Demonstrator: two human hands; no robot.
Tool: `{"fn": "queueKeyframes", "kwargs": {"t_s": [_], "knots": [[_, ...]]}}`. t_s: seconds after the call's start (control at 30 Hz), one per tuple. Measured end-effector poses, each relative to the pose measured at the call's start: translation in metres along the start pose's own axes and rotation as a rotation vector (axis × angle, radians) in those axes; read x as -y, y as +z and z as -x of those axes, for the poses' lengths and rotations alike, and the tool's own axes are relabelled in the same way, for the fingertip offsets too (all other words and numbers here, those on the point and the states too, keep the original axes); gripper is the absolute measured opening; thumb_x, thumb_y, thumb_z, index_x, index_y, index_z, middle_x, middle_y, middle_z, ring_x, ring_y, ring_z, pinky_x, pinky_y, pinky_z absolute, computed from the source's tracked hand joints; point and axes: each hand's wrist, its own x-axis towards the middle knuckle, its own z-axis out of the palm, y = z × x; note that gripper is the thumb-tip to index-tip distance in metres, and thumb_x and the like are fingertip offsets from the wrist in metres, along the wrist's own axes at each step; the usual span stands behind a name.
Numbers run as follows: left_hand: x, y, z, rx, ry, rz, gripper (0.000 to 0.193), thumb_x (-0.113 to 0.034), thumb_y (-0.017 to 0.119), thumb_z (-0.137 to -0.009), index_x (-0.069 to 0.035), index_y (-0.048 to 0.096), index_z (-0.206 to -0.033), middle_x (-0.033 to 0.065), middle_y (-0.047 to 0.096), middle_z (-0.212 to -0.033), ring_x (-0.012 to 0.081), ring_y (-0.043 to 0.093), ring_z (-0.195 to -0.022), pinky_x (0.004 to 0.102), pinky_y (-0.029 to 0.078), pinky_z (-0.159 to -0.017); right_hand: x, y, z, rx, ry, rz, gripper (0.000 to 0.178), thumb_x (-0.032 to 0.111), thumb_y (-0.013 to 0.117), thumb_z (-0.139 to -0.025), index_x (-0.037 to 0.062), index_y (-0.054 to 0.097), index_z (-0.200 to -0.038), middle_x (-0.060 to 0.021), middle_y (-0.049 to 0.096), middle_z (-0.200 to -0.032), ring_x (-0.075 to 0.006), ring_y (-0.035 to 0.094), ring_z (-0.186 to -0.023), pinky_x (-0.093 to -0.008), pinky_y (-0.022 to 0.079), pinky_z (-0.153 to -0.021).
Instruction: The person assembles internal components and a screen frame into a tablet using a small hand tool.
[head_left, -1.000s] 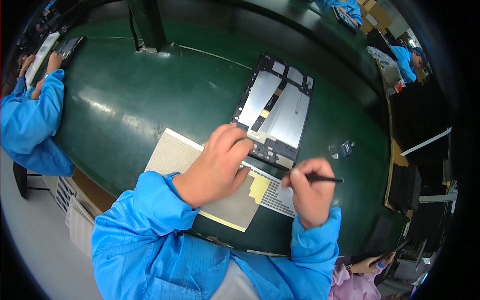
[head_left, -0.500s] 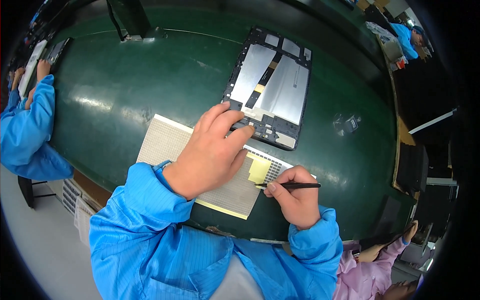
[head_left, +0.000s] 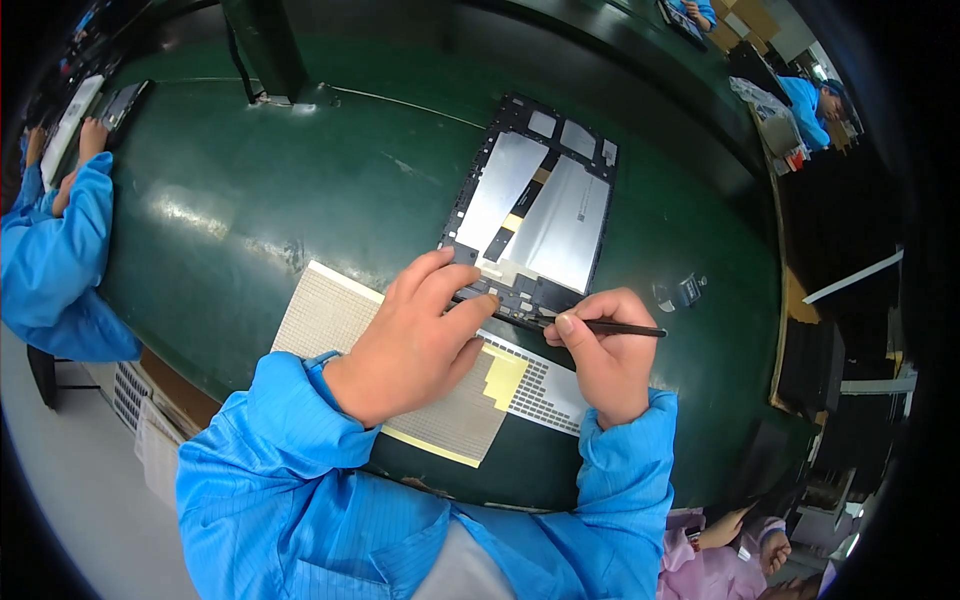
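A black tablet housing (head_left: 565,225) with silver panels and a dark ribbon cable (head_left: 520,208) lies open-faced on the green bench. My left hand (head_left: 410,345) rests over its near left corner, fingers spread and fingertips touching the near edge. In my right hand (head_left: 612,360) is a pair of black tweezers (head_left: 630,328), pinched between thumb and fingers, with the tips at the housing's near edge. Whether the tips hold a small piece cannot be made out. Partly under my left hand lies a beige gridded sticker sheet (head_left: 322,312); a white sheet with small grey squares (head_left: 548,395) is beside it.
A small clear plastic piece (head_left: 680,292) lies right of the housing. A dark post (head_left: 265,50) stands at the back left. Co-workers in blue sleeves (head_left: 60,250) are at the far left and upper right; one in pink (head_left: 715,565) is at lower right.
My right hand has carried the tweezers from the sticker sheet up to the housing's near edge. My left hand stays at the housing's corner. The whole view has shifted slightly.
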Motion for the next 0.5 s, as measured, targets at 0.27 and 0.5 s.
{"fn": "queueKeyframes", "kwargs": {"t_s": [0.27,0.5], "knots": [[0.0012,-0.0014,-0.0031,0.009,-0.004,0.005,0.046,-0.002,0.070,-0.061,-0.004,0.057,-0.104,0.0172,0.046,-0.112,0.0419,0.040,-0.112,0.0479,0.036,-0.097,-0.0016,0.0007,-0.0043,0.047,-0.001,0.072,0.013,-0.004,0.064,-0.079,-0.0012,0.053,-0.083,-0.0081,0.061,-0.078,-0.0112,0.060,-0.074,-0.0235,0.050,-0.066],[-0.0011,0.0003,-0.0013,0.009,-0.003,0.005,0.046,-0.002,0.070,-0.061,-0.004,0.056,-0.105,0.0169,0.045,-0.113,0.0422,0.040,-0.113,0.0479,0.035,-0.097,-0.0053,-0.0032,-0.0018,0.091,-0.051,0.120,0.012,-0.005,0.065,-0.078,-0.0008,0.054,-0.082,-0.0053,0.058,-0.079,-0.0093,0.058,-0.076,-0.0226,0.049,-0.067]]}}
